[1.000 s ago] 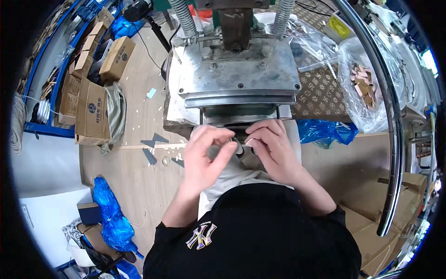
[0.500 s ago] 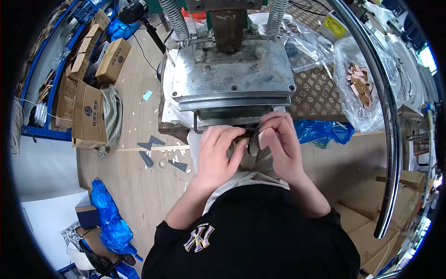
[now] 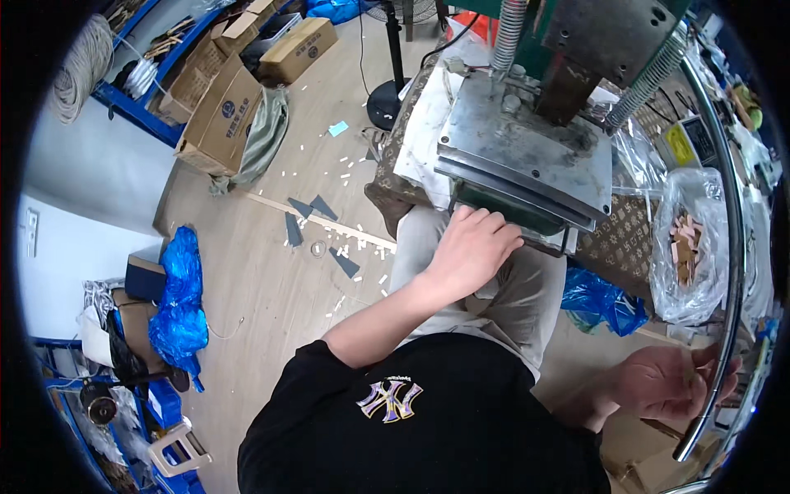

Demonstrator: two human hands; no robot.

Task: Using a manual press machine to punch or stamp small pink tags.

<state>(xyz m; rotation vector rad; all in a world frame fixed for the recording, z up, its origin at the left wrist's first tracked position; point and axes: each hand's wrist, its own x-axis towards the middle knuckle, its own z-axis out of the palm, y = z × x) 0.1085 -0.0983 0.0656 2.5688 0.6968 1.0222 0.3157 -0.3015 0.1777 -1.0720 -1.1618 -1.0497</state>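
I sit at a grey metal press machine [image 3: 527, 156]. My left hand [image 3: 477, 247] rests against the front edge of its plates, fingers curled over the slot, and whatever lies under them is hidden. My right hand [image 3: 666, 383] is out at the lower right, close to a curved chrome bar [image 3: 724, 329], its fingers pinched on a small pale piece that is hard to make out.
A clear plastic bag of small wooden pieces [image 3: 687, 243] sits right of the press. A blue bag [image 3: 601, 300] lies under the bench. Cardboard boxes [image 3: 222, 115] and blue shelving stand at the back left. Scraps litter the wooden floor [image 3: 329, 239].
Both hands were together at the press front. My right hand has swung away to the lower right; my left hand stays at the plates. My head has turned, shifting the view.
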